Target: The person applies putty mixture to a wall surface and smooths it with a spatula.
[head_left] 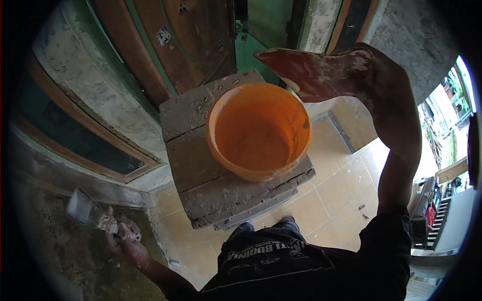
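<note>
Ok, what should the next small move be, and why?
I'd probably bring the left hand and its scraper over the orange bucket: the scraper is held well out to the left, while the bucket stands mouth-up on the wooden bench, and the right hand holds a dark red piece near its rim.

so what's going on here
The person's left hand holds a broad-bladed scraper out to the left. The right hand holds up a flat reddish piece, near the far right of an orange bucket. The bucket sits on a worn wooden stand, and neither hand is inside it.
</note>
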Tool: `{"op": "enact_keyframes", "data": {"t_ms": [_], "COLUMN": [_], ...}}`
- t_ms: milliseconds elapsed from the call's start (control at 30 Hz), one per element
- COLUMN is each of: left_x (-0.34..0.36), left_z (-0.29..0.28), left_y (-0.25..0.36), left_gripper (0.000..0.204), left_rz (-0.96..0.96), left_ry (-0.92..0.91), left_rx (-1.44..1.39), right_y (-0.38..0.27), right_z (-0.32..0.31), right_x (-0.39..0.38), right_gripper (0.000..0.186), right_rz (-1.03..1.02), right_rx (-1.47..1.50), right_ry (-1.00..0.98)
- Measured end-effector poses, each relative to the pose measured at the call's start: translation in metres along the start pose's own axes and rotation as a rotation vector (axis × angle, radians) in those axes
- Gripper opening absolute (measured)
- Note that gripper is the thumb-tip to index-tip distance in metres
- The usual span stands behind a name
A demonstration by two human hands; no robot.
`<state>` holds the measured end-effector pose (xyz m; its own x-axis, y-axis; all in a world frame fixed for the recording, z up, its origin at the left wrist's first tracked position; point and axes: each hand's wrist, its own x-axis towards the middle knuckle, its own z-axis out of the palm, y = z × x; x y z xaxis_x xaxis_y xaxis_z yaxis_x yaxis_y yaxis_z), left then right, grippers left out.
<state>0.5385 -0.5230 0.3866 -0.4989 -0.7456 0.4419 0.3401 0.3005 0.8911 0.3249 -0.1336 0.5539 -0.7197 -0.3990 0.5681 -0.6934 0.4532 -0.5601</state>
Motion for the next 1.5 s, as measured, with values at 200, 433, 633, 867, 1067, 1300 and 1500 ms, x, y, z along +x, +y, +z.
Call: {"op": "enact_keyframes", "data": {"t_ms": [200, 433, 633, 867, 1067, 1300, 1500], "left_x": [0.04, 0.085, 0.058, 0.05, 0.048, 0.075, 0.088], "left_z": [0.053, 0.226, 0.279, 0.327, 0.328, 0.302, 0.226], "left_y": [0.051, 0.149, 0.121, 0.088, 0.078, 0.118, 0.118], "left_gripper": [0.036, 0.016, 0.009, 0.013, 0.013, 0.01, 0.013], "left_rz": [0.04, 0.536, 0.843, 0.365, 0.34, 0.167, 0.299], "left_ry": [-0.496, -1.396, -1.478, -1.824, -1.891, -1.764, -1.398], "left_rx": [0.071, 0.981, 0.867, 1.061, 1.06, 1.136, 0.78], "right_y": [0.029, 0.092, 0.13, 0.19, 0.19, 0.171, 0.134], "right_z": [-0.016, -0.045, -0.052, -0.061, -0.051, -0.052, -0.034], "right_x": [-0.002, -0.03, -0.042, -0.057, -0.054, -0.065, -0.081], "right_gripper": [0.035, 0.047, 0.047, 0.051, 0.058, 0.052, 0.06], "right_rz": [0.13, 0.038, 0.05, 0.245, 0.285, 0.296, 0.453], "right_rx": [0.185, 0.428, 0.642, 0.639, 0.593, 0.736, 0.992], "right_ry": [0.156, 0.304, 0.231, 0.347, 0.357, 0.316, 0.388]}}
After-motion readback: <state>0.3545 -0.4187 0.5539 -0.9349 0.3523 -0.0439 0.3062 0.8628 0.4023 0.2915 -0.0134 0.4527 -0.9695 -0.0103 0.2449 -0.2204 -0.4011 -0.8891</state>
